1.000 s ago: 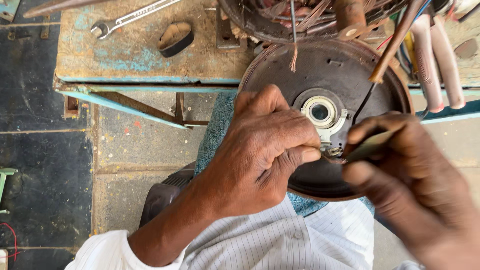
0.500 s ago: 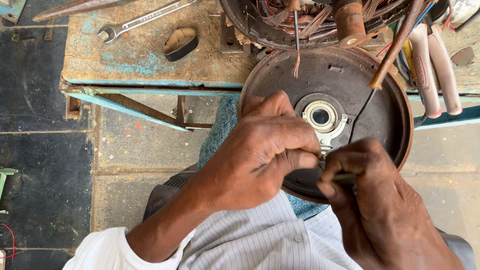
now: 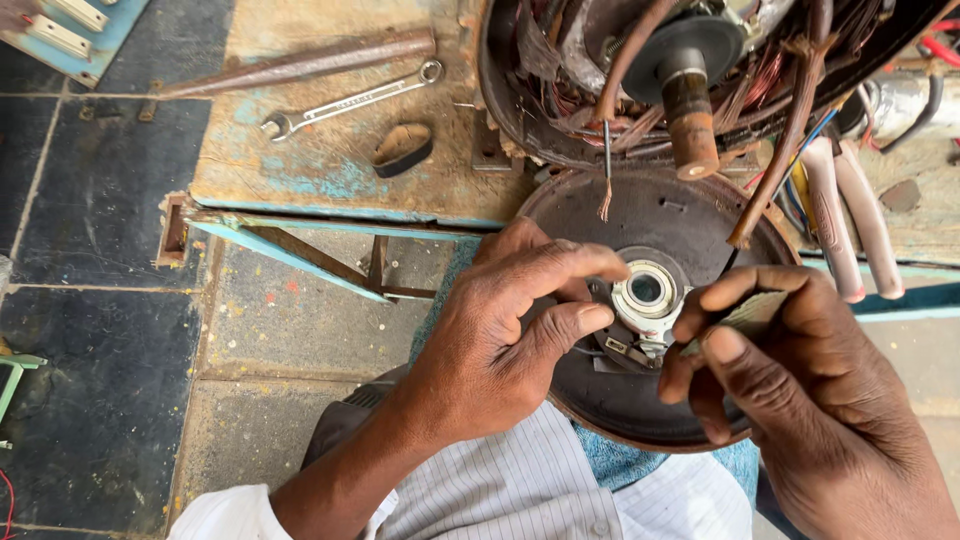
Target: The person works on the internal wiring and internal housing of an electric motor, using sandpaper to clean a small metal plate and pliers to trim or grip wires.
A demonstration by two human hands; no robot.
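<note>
A person seated at a worn workbench (image 3: 330,170) bends over a round, dark metal cover plate (image 3: 640,400) that rests on their lap against a blue cloth (image 3: 620,465), its far rim touching the bench edge. The left hand (image 3: 500,340) lies across the left half of the plate, its fingers curled and partly spread, the fingertips (image 3: 590,318) pressing on the plate just beside the shiny bearing (image 3: 647,290) at its centre. The right hand (image 3: 790,370) is pinched together, thumb and forefinger closed on a small folded strip of greyish paper (image 3: 752,312) held just to the right of the bearing; what the strip touches cannot be told.

Above the plate, on the bench, sits an opened motor body (image 3: 680,80) full of copper-coloured windings, with a rusty shaft (image 3: 690,110) pointing toward the camera. Brown sleeved wires (image 3: 775,170) hang from it over the plate's upper rim. To the right lie pliers with pale pink handles (image 3: 845,215). Further left on the bench are a spanner (image 3: 350,100), a long rusty bar (image 3: 300,62) and a small dark oval piece (image 3: 403,148). The floor (image 3: 100,250) below is dark stone tile. The person wears a white striped shirt (image 3: 500,490).
</note>
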